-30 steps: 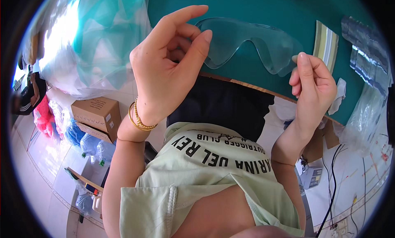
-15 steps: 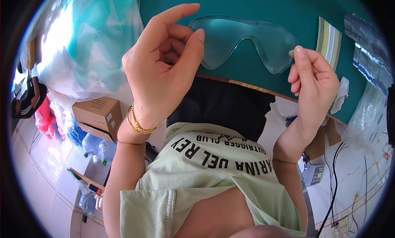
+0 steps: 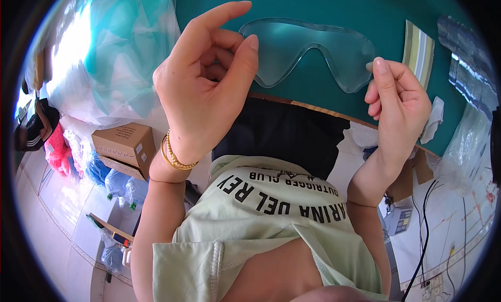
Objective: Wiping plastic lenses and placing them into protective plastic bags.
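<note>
A clear one-piece goggle lens (image 3: 282, 49) with a nose notch spans the gap between my hands, over the green tabletop. My left hand (image 3: 206, 77), a gold bracelet (image 3: 178, 161) on its wrist, is closed at the lens's left end. Its thumb lies by that edge, the index finger stretches out above, and the other fingers curl in; the exact contact is partly hidden. At the lens's right end, my right hand (image 3: 396, 96) pinches the rim between thumb and index finger, its remaining fingers curled.
Large clear plastic bags (image 3: 117, 56) fill the left side. Below them stands a cardboard box (image 3: 125, 145) near blue and pink bags on the floor. A striped strip (image 3: 418, 54) and white tissue (image 3: 433, 119) lie on the green table (image 3: 417, 2) at right. Black cables (image 3: 425, 234) trail on the floor.
Almost nothing differs. The lens and my left hand have shifted very slightly; both hands keep their places at its ends.
</note>
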`<state>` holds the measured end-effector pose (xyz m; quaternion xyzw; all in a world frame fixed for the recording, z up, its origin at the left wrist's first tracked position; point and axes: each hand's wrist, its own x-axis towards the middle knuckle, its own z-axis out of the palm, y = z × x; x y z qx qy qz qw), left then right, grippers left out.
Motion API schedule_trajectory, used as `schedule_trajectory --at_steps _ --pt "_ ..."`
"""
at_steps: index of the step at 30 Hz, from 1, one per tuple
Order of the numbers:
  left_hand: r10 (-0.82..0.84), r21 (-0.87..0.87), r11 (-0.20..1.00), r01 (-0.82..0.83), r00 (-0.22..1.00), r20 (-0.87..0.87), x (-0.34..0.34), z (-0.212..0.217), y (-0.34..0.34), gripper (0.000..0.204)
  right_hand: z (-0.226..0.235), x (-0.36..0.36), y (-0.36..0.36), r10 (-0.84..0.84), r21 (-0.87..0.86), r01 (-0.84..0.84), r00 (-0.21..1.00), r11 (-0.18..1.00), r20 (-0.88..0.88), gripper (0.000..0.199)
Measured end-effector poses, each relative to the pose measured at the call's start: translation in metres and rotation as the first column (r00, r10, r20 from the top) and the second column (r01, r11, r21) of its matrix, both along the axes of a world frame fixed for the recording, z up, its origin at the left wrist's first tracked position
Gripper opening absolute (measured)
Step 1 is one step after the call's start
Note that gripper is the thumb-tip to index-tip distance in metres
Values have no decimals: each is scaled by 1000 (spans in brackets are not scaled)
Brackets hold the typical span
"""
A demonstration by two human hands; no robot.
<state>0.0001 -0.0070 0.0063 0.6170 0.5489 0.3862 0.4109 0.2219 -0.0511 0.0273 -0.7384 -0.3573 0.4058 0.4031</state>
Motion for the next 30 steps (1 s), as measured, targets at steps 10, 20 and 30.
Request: schedule_trajectory --at_steps 10,20,30 --pt "19 -13 1000 -19 1000 -2 1 1 1 35 0 -1 1 0 1 0 1000 1000 -6 22" --pt "12 -52 999 -12 1000 5 3 3 1 36 11 12 -2 -154 65 140 932 988 329 26" --pt "28 -27 999 -28 999 23 0 -2 1 34 25 35 5 45 -77 -7 860 997 509 50"
